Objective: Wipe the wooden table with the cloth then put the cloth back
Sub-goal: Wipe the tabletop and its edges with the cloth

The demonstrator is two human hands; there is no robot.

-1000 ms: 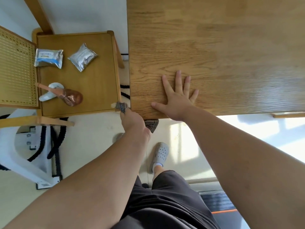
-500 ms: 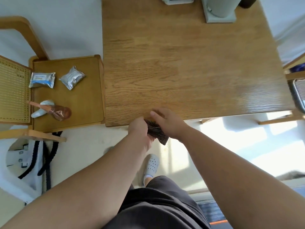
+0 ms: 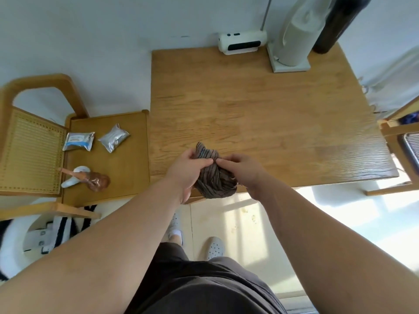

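wooden table (image 3: 260,123) fills centre, white heater (image 3: 241,43) and paper-roll stand (image 3: 292,41) at far edge | side table (image 3: 127,177) just left, two foil packets on it | cloth (image 3: 215,180) bunched over near table edge | left hand (image 3: 188,171) and right hand (image 3: 243,171) together, both gripping cloth

Home dining corner, wooden table (image 3: 260,123) against white wall (image 3: 90,30), cane-backed chair (image 3: 31,152) (foil packets (image 3: 114,138) on seat), paper towel roll (image 3: 297,32)

2 foil packets (image 3: 97,140) on chair (image 3: 127,177)
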